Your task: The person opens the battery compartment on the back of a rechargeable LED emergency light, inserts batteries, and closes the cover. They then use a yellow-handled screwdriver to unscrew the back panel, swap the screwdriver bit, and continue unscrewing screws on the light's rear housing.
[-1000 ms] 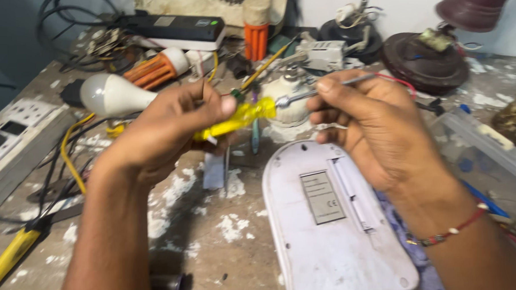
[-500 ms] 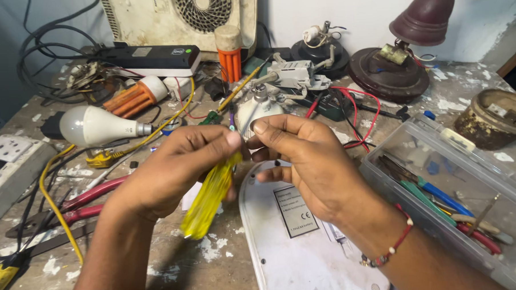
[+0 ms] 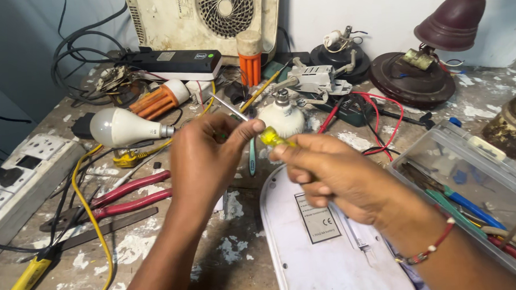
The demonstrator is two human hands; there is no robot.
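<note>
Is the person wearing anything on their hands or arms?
Both arms are bare, with no sleeves or gloves showing. The right hand has a thin red thread bracelet with small beads at the wrist. The left hand wears nothing.

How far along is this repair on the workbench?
Done: the white device lies back-side up. In hand: both the left hand and right hand hold the yellow-handled screwdriver above it. Left: its back cover still looks closed; loose bulbs lie untouched.
</note>
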